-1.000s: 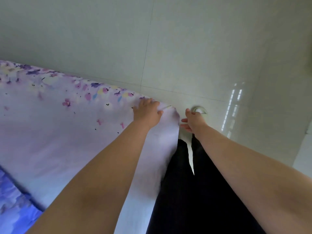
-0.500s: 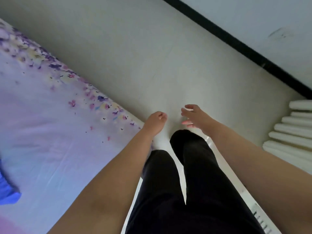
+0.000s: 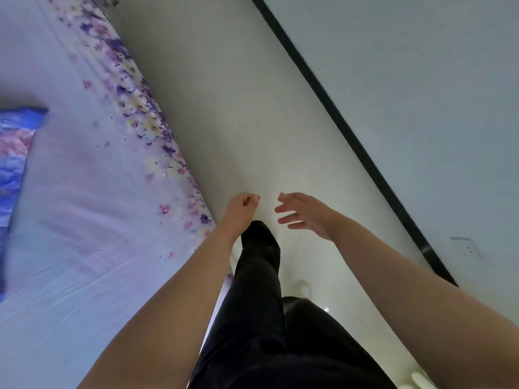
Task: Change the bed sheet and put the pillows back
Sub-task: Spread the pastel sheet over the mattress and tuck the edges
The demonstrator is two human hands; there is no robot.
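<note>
A pale lilac bed sheet (image 3: pixel 84 220) with a border of purple, pink and yellow flowers lies spread over the bed on the left. A blue and pink flowered cloth (image 3: pixel 14 158), a pillow or quilt, shows at the far left edge. My left hand (image 3: pixel 241 204) hangs over the floor just past the bed's edge, its fingers curled into a loose fist with nothing in it. My right hand (image 3: pixel 303 213) is beside it over the floor, fingers spread and holding nothing.
Pale floor tiles (image 3: pixel 224 122) run between the bed and a wall (image 3: pixel 421 94) with a black skirting strip (image 3: pixel 351 141). My legs in black trousers (image 3: pixel 261 304) stand close against the bed's side.
Both hands have left the sheet's corner and now hang over the floor. The view has swung along the bed's side, and the blue cloth has come into sight.
</note>
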